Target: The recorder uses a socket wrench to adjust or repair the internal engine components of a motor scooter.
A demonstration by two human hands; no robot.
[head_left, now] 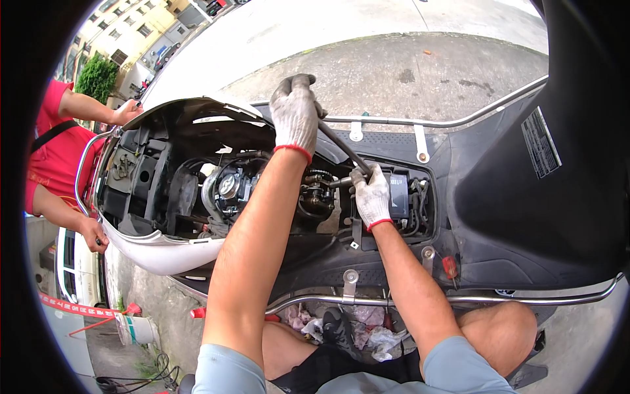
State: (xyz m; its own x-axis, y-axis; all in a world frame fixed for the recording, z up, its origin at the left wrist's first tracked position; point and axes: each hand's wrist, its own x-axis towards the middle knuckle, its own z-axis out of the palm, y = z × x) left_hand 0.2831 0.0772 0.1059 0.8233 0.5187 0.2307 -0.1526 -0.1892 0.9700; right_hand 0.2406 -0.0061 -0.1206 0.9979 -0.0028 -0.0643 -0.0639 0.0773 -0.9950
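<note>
My left hand [295, 115], in a grey-white knit glove with a red cuff, is closed round the upper end of a long dark socket wrench handle [342, 146]. The handle slants down to my right hand [372, 200], gloved alike, which grips the wrench's head end. From there a socket shaft [340, 182] points left to the exposed engine top [318, 192], where bare metal valve parts show. How the socket sits on the engine is too small to tell. Beside my right hand is a dark battery [399, 196] in its bay.
The opened scooter body [164, 246] has a metal carburettor-like part [228, 186] inside. Chrome rails [453, 300] run along both sides. A red-handled screwdriver [450, 266] lies on the footboard. At the left, a person in red [62, 157] has both hands near the rear rail. A white bucket [136, 329] stands below.
</note>
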